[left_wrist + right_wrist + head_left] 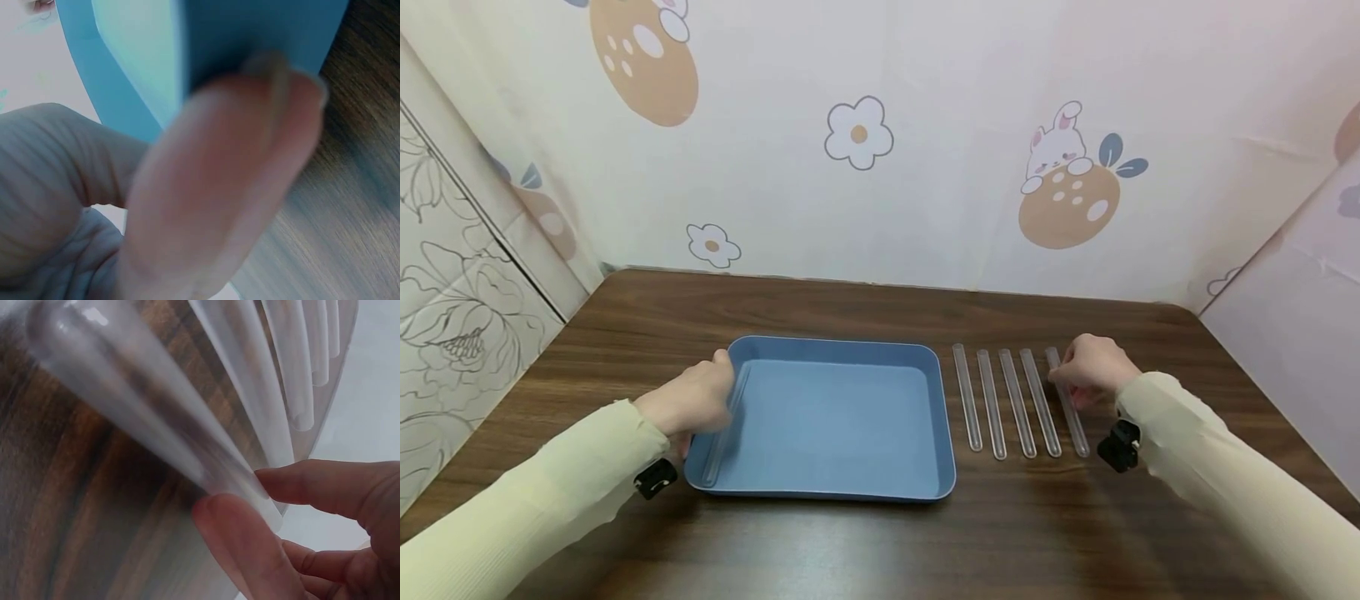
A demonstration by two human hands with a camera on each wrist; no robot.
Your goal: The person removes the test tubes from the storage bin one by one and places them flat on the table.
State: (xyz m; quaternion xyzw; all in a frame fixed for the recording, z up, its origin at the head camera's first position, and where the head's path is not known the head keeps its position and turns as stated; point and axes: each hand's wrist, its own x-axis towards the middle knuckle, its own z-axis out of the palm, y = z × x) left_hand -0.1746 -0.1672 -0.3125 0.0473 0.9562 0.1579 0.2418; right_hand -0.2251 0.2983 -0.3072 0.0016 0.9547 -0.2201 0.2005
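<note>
My left hand grips the left side of a shallow blue tray. In the left wrist view, one digit presses the outer wall of the tray. Inside it, along the left wall, lies a clear test tube. On the right, my right hand pinches the upper part of the rightmost clear test tube between thumb and finger. The right wrist view shows that tube between the fingertips, its rounded end toward the camera. Whether it touches the table cannot be told.
Several more clear test tubes lie side by side on the brown wooden table, between the tray and my right hand. Behind the table hangs a patterned cloth. Dark wrist cameras sit on both sleeves.
</note>
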